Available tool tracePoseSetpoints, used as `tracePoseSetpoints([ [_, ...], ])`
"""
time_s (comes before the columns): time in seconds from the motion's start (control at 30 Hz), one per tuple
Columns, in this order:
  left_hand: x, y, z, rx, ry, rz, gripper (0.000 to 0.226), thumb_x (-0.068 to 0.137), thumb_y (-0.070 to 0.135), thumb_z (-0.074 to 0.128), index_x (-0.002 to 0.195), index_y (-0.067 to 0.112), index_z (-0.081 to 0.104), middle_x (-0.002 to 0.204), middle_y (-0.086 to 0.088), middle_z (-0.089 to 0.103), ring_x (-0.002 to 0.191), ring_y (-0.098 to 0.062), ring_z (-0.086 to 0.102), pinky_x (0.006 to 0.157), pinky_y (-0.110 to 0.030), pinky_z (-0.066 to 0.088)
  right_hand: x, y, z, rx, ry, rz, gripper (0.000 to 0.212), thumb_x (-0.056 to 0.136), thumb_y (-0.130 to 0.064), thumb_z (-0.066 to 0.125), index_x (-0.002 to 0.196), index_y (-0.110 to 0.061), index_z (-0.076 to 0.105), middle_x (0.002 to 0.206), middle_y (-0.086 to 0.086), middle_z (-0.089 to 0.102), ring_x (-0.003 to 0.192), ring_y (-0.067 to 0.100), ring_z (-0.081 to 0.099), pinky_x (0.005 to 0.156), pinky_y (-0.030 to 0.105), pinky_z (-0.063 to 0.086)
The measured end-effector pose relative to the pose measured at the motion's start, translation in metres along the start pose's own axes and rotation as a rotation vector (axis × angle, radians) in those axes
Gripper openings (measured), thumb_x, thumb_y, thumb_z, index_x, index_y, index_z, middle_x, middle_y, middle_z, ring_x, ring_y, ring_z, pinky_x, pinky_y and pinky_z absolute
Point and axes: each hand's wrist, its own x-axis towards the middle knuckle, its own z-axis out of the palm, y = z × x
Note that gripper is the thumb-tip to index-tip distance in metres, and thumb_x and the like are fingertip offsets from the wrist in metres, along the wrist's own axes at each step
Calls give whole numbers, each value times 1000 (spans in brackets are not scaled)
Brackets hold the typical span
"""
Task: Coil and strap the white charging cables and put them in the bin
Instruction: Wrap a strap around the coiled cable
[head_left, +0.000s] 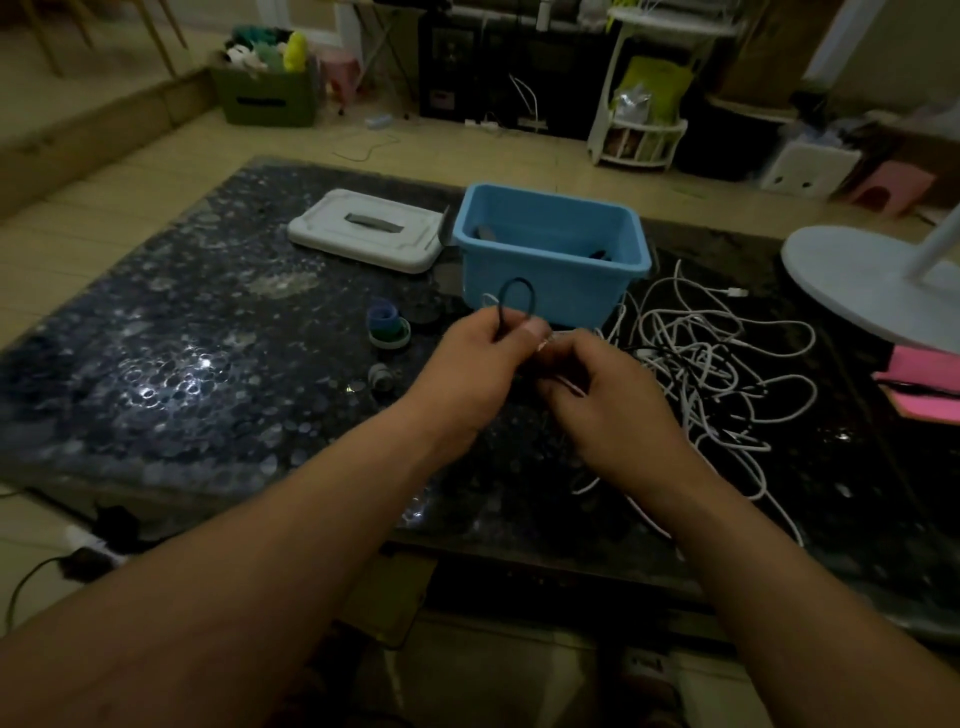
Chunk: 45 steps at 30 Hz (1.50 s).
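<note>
My left hand pinches a black strap loop that stands up in front of the blue bin. Close beside it, my right hand is closed on a white cable, whose free length trails toward me across the table. A tangle of white charging cables, with dark strands mixed in, lies to the right of my hands. The bin is open and something dark lies inside it.
The bin's white lid lies left of it on the dark speckled table. Rolls of strap tape sit near my left hand. A white round fan base and pink items occupy the right edge.
</note>
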Motion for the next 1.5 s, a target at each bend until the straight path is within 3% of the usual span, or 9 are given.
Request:
tracePoseSetpoints([
  [0.17, 11, 14, -25, -323, 143, -37, 18, 111, 20, 46, 98, 13, 55, 62, 1, 45, 56, -15, 53, 80, -46, 56, 7, 10, -17, 170, 222, 226, 24, 98, -1, 63, 104, -24, 68, 102, -6, 75, 86, -1, 71, 74, 19, 57],
  [0.27, 13, 18, -40, -292, 195, -19, 16, 112, 20, 44, 100, 14, 53, 63, 2, 37, 50, -12, 35, 48, -28, 42, 12, 20, -33, 305, 269, 430, 29, 99, 6, 53, 103, -18, 69, 101, 6, 75, 61, 6, 65, 50, 20, 50],
  [0.37, 16, 16, -47, -175, 204, 4, 15, 112, 22, 45, 101, 15, 54, 64, 2, 37, 51, -11, 27, 42, -24, 21, 17, 27, -44, 435, 199, 525, 16, 101, 0, 58, 101, -12, 70, 91, 9, 77, 52, 11, 62, 43, 21, 46],
  [0.57, 14, 13, -43, 25, 178, 5, 16, 109, 25, 54, 95, 16, 52, 65, 4, 44, 48, -9, 33, 42, -23, 27, 12, 17, -65, 709, -249, 454, 10, 95, -15, 66, 86, -13, 62, 60, 0, 33, 48, 13, 36, 45, 22, 30],
  [0.7, 13, 8, -39, 264, 117, 13, 27, 103, 34, 65, 90, 13, 52, 63, 1, 47, 50, -11, 40, 48, -25, 36, 20, 20, -71, 935, -182, 440, 35, 101, -25, 59, 68, -24, 46, 59, -6, 26, 45, 7, 24, 47, 23, 14],
  [1.0, -2, -12, -24, 884, -239, -66, 39, 104, 49, 58, 82, 17, 66, 75, 3, 72, 67, -10, 65, 60, -25, 47, 19, 34, -59, 384, 157, 453, 29, 100, -31, 70, 75, -20, 60, 59, -1, 54, 59, 19, 53, 54, 30, 41],
  [1.23, -5, -14, -9, 250, -155, -330, 40, 111, 34, 47, 111, 0, 66, 92, -19, 77, 48, -14, 43, 42, -22, 35, 11, 16, -50, 391, -119, 392, 23, 105, -23, 57, 87, -15, 70, 70, 5, 66, 68, 23, 68, 66, 36, 49],
  [1.37, -5, -19, -3, -17, -7, -416, 35, 110, 34, 45, 94, 7, 61, 68, -10, 62, 49, -15, 42, 42, -23, 30, 4, 15, -43, 446, -424, 629, 49, 112, -40, 42, 104, -2, 73, 86, 15, 75, 79, 31, 76, 66, 35, 57],
  [1.5, -3, -20, -3, -195, 42, -456, 33, 107, 28, 47, 80, 12, 53, 67, -11, 59, 47, -15, 39, 39, -23, 26, 1, 24, -26, 224, -378, 640, 23, 108, -20, 53, 103, -5, 70, 90, 17, 76, 77, 28, 77, 64, 35, 58],
])
